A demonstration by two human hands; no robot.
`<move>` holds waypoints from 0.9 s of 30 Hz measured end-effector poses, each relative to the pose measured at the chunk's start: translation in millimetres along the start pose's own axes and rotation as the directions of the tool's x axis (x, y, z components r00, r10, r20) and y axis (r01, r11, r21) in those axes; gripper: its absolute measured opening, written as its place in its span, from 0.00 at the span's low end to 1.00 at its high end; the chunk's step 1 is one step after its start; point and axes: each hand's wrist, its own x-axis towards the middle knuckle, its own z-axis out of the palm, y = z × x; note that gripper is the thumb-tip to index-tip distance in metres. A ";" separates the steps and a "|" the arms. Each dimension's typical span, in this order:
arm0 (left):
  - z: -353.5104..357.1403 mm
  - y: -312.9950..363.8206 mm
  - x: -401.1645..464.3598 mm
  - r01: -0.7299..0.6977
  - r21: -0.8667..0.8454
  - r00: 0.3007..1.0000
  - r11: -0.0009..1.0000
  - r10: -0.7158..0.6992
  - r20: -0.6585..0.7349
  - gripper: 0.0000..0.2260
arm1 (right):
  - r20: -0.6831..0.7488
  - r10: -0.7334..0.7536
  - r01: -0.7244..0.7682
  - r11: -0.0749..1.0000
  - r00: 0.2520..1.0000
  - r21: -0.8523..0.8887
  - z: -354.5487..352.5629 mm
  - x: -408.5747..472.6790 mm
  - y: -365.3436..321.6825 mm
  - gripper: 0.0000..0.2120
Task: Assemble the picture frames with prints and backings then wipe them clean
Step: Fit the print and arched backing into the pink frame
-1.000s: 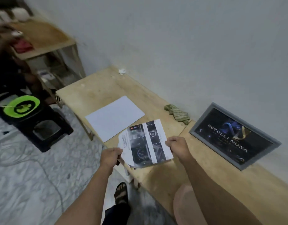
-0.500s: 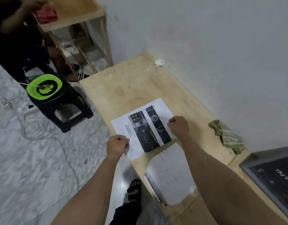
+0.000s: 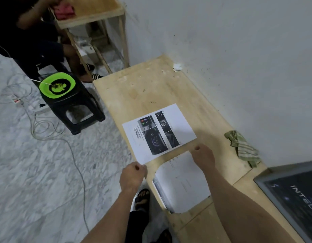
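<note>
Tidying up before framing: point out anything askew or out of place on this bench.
The striped cloth lies crumpled against the wall, a white paper scrap sits in the far corner, and the print lies skewed to the bench edge.

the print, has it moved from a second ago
Yes: the print, earlier held up near the green cloth, now lies flat on the bench, farther from the cloth.

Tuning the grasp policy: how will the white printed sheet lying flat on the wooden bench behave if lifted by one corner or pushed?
The white printed sheet looks like thin paper lying flat on the wooden bench, so it will likely droop if lifted by one corner. It probably weighs very little and may slide rather than resist a push. With no raised edge showing, pinching it off the surface could be fiddly.
</note>
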 end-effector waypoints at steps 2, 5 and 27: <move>14.8 -10.9 -22.6 -0.021 0.058 1.000 0.998 0.019 0.024 0.09 | 0.014 0.014 -0.013 0.997 1.000 -0.077 -3.8 -18.8 23.2 0.04; 33.4 -16.8 -50.4 -0.007 0.103 1.000 0.995 0.007 -0.004 0.07 | 0.092 0.006 0.016 0.972 0.996 -0.232 -3.3 -43.2 56.6 0.08; 27.9 -20.3 -83.4 0.140 -0.538 0.978 0.831 -0.031 0.207 0.02 | 0.247 0.186 -0.298 0.760 0.951 0.577 -42.5 -121.0 112.2 0.10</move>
